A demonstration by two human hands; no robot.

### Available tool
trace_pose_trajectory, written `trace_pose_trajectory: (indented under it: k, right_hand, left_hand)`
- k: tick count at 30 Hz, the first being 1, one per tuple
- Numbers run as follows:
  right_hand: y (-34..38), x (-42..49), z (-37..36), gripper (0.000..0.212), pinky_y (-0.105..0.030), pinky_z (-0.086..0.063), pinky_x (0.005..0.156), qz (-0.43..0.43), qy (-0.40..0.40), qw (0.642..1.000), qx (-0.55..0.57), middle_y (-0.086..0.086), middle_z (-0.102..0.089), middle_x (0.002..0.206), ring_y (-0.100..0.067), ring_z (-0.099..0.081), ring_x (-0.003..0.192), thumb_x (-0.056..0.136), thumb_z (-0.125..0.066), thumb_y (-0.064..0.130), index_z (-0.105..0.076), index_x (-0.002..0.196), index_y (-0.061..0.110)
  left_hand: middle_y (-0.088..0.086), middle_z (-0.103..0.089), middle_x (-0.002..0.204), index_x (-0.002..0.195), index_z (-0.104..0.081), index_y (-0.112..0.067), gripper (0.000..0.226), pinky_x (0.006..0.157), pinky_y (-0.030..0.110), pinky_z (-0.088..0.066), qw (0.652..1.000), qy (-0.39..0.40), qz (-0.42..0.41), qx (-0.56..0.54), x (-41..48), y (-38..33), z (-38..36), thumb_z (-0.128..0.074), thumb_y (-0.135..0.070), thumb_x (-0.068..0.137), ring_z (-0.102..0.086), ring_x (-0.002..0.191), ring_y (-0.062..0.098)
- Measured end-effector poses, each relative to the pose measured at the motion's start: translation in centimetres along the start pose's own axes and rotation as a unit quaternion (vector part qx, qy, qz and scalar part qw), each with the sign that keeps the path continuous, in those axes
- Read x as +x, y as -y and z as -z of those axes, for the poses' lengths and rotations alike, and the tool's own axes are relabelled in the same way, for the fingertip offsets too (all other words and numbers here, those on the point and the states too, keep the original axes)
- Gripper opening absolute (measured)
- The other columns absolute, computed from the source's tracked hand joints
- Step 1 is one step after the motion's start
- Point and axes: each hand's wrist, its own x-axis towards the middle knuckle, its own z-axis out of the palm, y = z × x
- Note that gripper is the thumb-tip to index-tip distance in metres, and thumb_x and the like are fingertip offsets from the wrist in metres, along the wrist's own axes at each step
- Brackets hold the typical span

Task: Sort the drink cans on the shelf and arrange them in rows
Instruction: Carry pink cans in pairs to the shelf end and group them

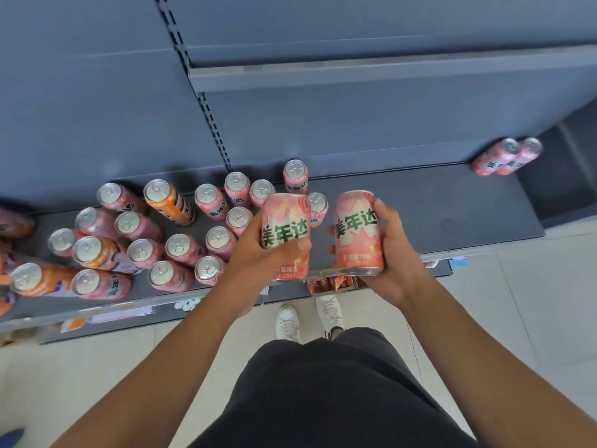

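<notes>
My left hand (258, 253) grips a pink can (286, 227) with green lettering, held upright above the shelf's front edge. My right hand (395, 250) grips a second pink can (357, 231) of the same kind, just to the right. On the dark shelf (452, 208) to the left stand several pink cans (181, 248) mixed with three orange cans (169, 202), unsorted. At the far right end two pink cans (507, 156) stand side by side against the back wall.
An upper grey shelf (355, 76) overhangs at the top. A slotted upright (210, 124) divides the back panel. Below the shelf edge a lower shelf shows small packets (329, 283). My white shoes (307, 318) stand on the tiled floor.
</notes>
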Motion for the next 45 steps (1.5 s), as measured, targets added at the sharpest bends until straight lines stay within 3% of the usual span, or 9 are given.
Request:
trace_pose_trajectory:
  k: [7, 10, 16, 25, 29, 33, 35, 39, 45]
  right_hand:
    - [0.4, -2.1, 2.0, 0.057, -0.042, -0.056, 0.079, 0.045, -0.014, 0.998, -0.037, -0.011, -0.072, 0.109, -0.027, -0.070, 0.095, 0.075, -0.066, 0.050, -0.062, 0.120, 0.015]
    - [0.9, -2.5, 3.0, 0.068, -0.042, -0.057, 0.080, 0.062, -0.037, 0.997, -0.031, -0.010, -0.072, 0.112, -0.025, -0.070, 0.101, 0.070, -0.076, 0.051, -0.059, 0.127, 0.017]
    - [3.3, -3.6, 7.0, 0.057, -0.044, -0.057, 0.084, 0.107, -0.051, 0.992, -0.036, -0.010, -0.072, 0.115, -0.030, -0.069, 0.105, 0.082, -0.068, 0.051, -0.059, 0.127, 0.017]
    - [8.8, -7.5, 17.3, 0.048, -0.031, -0.059, 0.069, 0.175, -0.043, 0.981, -0.075, -0.001, -0.075, 0.098, -0.021, -0.074, 0.089, 0.073, -0.069, 0.040, -0.057, 0.116, 0.022]
    - [11.7, -9.8, 23.0, 0.052, -0.030, -0.060, 0.072, 0.208, -0.057, 0.968, -0.132, -0.003, -0.073, 0.102, -0.022, -0.073, 0.094, 0.070, -0.076, 0.041, -0.060, 0.116, 0.024]
    - [14.3, -11.3, 27.8, 0.053, -0.026, -0.059, 0.072, 0.241, -0.087, 0.949, -0.182, 0.004, -0.070, 0.102, -0.013, -0.071, 0.092, 0.072, -0.081, 0.037, -0.056, 0.118, 0.030]
    - [15.4, -11.7, 29.6, 0.050, -0.020, -0.057, 0.071, 0.256, -0.098, 0.939, -0.207, 0.009, -0.067, 0.102, -0.005, -0.068, 0.092, 0.077, -0.084, 0.028, -0.052, 0.115, 0.038]
    - [16.9, -11.7, 32.5, 0.053, -0.011, -0.052, 0.070, 0.273, -0.107, 0.920, -0.260, 0.017, -0.060, 0.108, 0.006, -0.062, 0.098, 0.079, -0.081, 0.025, -0.046, 0.114, 0.042]
    - [19.4, -8.5, 35.7, 0.062, -0.015, -0.054, 0.072, 0.264, -0.132, 0.921, -0.253, 0.013, -0.060, 0.112, 0.002, -0.061, 0.101, 0.078, -0.083, 0.023, -0.044, 0.125, 0.036]
  left_hand:
    - [-0.002, -0.074, 0.106, 0.129, -0.057, -0.027, 0.055, 0.076, 0.032, -0.058, 0.999, 0.025, -0.016, 0.039, 0.6, -0.9, -2.0, -0.080, -0.016, 0.080, -0.072, 0.097, 0.015]
    - [-0.006, -0.074, 0.103, 0.128, -0.058, -0.028, 0.054, 0.071, 0.024, -0.056, 0.998, 0.023, -0.022, 0.046, 0.9, -1.2, -3.6, -0.079, -0.016, 0.080, -0.071, 0.091, 0.007]
    - [-0.007, -0.073, 0.104, 0.126, -0.059, -0.029, 0.054, 0.067, 0.021, -0.056, 0.995, 0.009, -0.038, 0.087, 1.8, -1.9, -8.7, -0.081, -0.020, 0.078, -0.072, 0.093, 0.010]
    - [-0.005, -0.072, 0.104, 0.125, -0.059, -0.028, 0.056, 0.067, 0.023, -0.057, 0.990, 0.006, -0.082, 0.118, 3.3, -1.3, -22.3, -0.084, -0.018, 0.076, -0.071, 0.093, 0.012]
    - [-0.007, -0.071, 0.102, 0.120, -0.059, -0.031, 0.058, 0.068, 0.024, -0.057, 0.983, 0.051, -0.104, 0.142, 3.2, -0.9, -29.4, -0.087, -0.024, 0.070, -0.070, 0.093, 0.011]
    - [-0.005, -0.069, 0.106, 0.126, -0.056, -0.028, 0.062, 0.067, 0.021, -0.056, 0.973, 0.101, -0.129, 0.162, 3.3, -0.7, -35.0, -0.084, -0.008, 0.075, -0.068, 0.093, 0.007]
    - [-0.005, -0.068, 0.110, 0.128, -0.055, -0.030, 0.066, 0.069, 0.022, -0.056, 0.966, 0.125, -0.141, 0.176, 3.8, -0.5, -36.9, -0.085, -0.007, 0.074, -0.068, 0.096, 0.007]
    - [-0.006, -0.064, 0.124, 0.137, -0.048, -0.034, 0.083, 0.083, 0.037, -0.060, 0.954, 0.146, -0.147, 0.217, 5.7, -0.2, -39.1, -0.088, -0.035, 0.064, -0.065, 0.113, 0.019]
    - [-0.018, -0.065, 0.119, 0.130, -0.051, -0.040, 0.076, 0.092, 0.040, -0.058, 0.944, 0.144, -0.149, 0.256, 10.2, 0.4, -41.1, -0.091, -0.019, 0.069, -0.064, 0.112, 0.010]
